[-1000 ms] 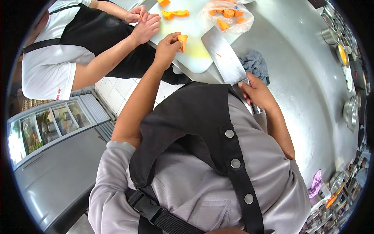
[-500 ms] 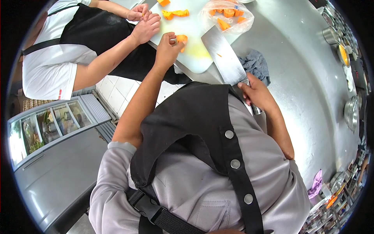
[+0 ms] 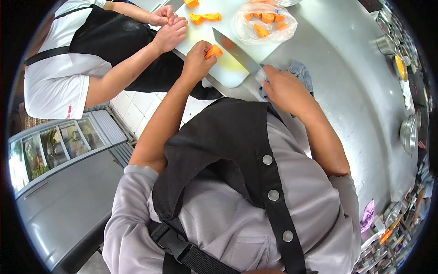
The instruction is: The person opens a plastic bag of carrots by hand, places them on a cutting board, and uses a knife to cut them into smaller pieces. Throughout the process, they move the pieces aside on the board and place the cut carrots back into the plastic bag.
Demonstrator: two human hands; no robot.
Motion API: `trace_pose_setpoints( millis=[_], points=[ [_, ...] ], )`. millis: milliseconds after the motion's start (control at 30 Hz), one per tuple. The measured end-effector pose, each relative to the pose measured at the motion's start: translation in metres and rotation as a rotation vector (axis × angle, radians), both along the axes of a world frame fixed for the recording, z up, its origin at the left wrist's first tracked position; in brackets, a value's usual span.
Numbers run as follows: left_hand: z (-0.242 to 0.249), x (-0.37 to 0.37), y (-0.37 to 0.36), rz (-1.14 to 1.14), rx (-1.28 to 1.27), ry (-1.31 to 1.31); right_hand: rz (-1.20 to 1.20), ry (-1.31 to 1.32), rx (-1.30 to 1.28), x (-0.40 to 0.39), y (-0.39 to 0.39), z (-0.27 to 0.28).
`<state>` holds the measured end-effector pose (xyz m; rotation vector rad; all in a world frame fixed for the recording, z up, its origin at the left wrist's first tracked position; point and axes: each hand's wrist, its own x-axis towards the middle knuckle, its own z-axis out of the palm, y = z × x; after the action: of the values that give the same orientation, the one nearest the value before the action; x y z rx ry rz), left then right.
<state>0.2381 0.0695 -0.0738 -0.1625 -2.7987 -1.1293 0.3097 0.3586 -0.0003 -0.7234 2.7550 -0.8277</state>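
My left hand [image 3: 197, 61] pinches a short orange carrot piece [image 3: 214, 51] over the white cutting board [image 3: 230, 81]. A wide cleaver [image 3: 236, 51] is in my right hand [image 3: 286, 90], fingers wrapped round its handle. Its blade, seen almost edge-on, slants across the board just right of the carrot piece. More cut carrot pieces [image 3: 205, 18] lie farther up the board. To their right, a clear plastic bag [image 3: 248, 34] holds several carrot chunks. A grey-blue cloth [image 3: 301, 73] is bunched on the steel counter, partly behind my right hand.
At the left, a co-worker in a black apron [image 3: 114, 39] stands with both hands [image 3: 171, 32] close together at the board's edge. The steel counter [image 3: 346, 100] stretches right, with metal pots [image 3: 385, 43] and bowls [image 3: 409, 133] along its far side. A glass-topped freezer [image 3: 68, 182] stands lower left.
The cleaver has swung left over the board and turned from flat to nearly edge-on. My right hand moved up and left with it. The carrot piece has tilted in my left fingers.
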Motion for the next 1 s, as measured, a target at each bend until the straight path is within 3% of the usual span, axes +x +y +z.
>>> trace_pose_setpoints(
  millis=[233,533,867,1000],
  points=[
    [-0.005,-0.008,-0.001,-0.060,-0.072,0.095,0.002,-0.034,0.204,0.012,-0.015,0.044],
    [0.000,-0.008,0.000,-0.059,-0.094,0.089,0.070,-0.074,0.174,0.008,-0.017,0.040],
    [0.002,-0.005,0.000,-0.044,-0.041,0.037,0.028,-0.194,0.207,-0.019,-0.038,0.010],
    [-0.011,-0.009,-0.015,-0.038,0.038,-0.028,-0.027,-0.164,0.039,-0.019,0.001,-0.016]
  ],
)
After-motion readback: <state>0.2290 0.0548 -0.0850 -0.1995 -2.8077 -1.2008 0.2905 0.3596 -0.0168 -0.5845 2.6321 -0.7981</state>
